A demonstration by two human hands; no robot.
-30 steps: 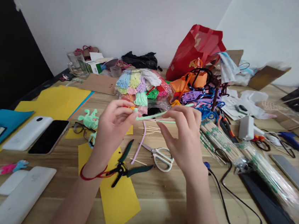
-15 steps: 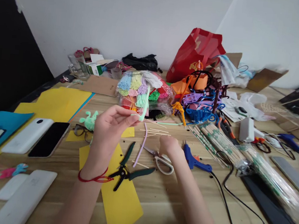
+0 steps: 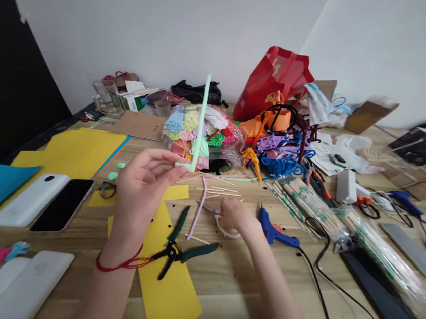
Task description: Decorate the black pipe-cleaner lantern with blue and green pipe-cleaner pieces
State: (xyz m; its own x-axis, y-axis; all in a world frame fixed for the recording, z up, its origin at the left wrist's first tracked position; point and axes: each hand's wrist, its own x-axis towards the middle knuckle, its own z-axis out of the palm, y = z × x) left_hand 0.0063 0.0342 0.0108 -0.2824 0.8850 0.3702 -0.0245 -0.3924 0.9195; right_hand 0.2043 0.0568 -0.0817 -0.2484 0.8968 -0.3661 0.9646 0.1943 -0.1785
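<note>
Up has swung the long, fuzzy, mint-green craft stem (image 3: 201, 123), which half a second ago stood shorter and curved. One left hand (image 3: 145, 183) pinches its bent bottom end, above the wooden table (image 3: 237, 294). One right hand (image 3: 235, 213) is well apart from the left and low over one pair of white-handled scissors (image 3: 228, 230) (I cannot tell if its fingers have closed on them). Near the hands I count one bent purple fuzzy stem (image 3: 199, 209), one black cutter with two dark green handles (image 3: 173, 251) and one blue glue gun (image 3: 277, 231). Two white flat blocks (image 3: 28, 287) lie at the lower left. Behind stands one shiny red bag (image 3: 274, 85); its gold marks are too small to read.
</note>
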